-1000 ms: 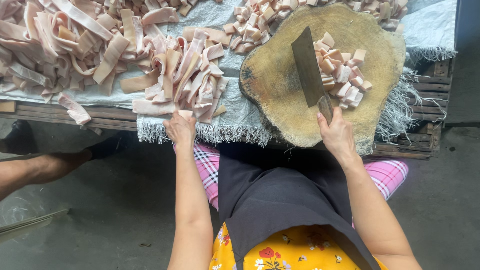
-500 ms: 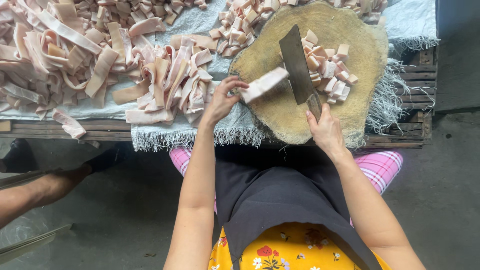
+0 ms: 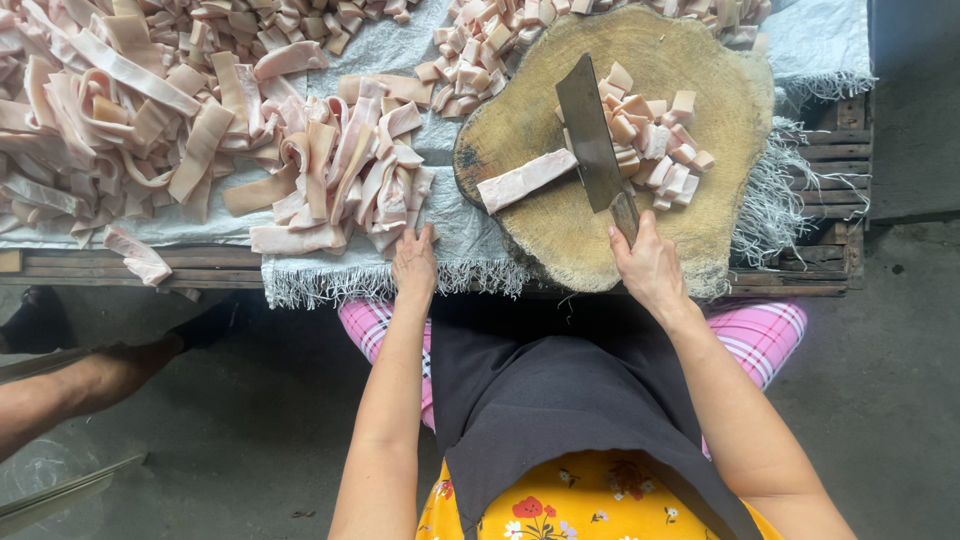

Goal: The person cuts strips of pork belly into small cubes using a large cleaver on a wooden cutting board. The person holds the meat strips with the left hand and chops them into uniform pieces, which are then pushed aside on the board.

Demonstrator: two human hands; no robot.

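A round wooden chopping block [image 3: 690, 230] sits on a woven sheet [image 3: 460, 240] over slats. The right hand [image 3: 648, 265] clenches a cleaver [image 3: 595, 140], its blade on a pale strip [image 3: 525, 180] at the block's 9 o'clock. The left hand [image 3: 414, 262], fingers loosely extended, touches the strip pile [image 3: 340, 180] at the pile's 5 o'clock.

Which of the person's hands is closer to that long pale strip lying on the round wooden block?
The right hand, gripping the cleaver that touches the strip. The left hand rests off the block, beside the strip pile.
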